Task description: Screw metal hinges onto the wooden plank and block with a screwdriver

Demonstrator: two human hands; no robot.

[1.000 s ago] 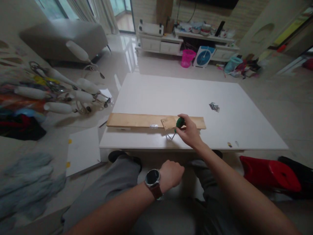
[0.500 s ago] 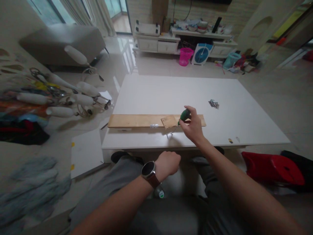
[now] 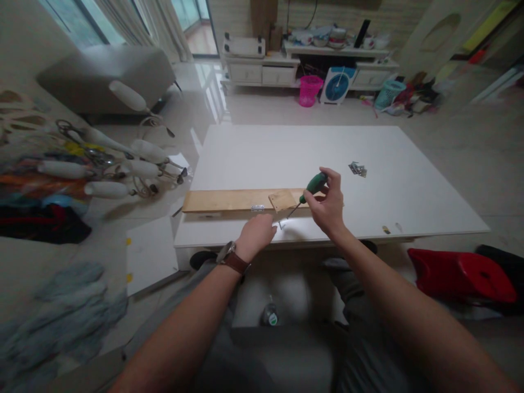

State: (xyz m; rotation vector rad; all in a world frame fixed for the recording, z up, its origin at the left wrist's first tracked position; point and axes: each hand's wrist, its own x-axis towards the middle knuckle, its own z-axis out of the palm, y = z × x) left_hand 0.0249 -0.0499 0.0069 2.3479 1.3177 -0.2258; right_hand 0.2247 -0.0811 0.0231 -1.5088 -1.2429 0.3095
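Observation:
My right hand is wrapped round the green handle of a screwdriver, whose thin shaft slants down to the left, its tip close to the tabletop. By that tip lie a few small screws. My left hand, with a watch on its wrist, is at the table's near edge just left of the screws, fingers bent and thumb apart, nothing visible in it. A long wooden plank lies along the table with a small square wooden block on it. A metal hinge sits at the plank's near edge.
The white table also bears a pile of metal hinges at the right. A white panel leans at the left, near a lamp with several white shades. A red stool is at the right; a bottle stands below.
My left hand has moved forward and left, from above my lap to the table edge, and its fist has loosened. The screwdriver has tilted and shifted slightly right with my right hand.

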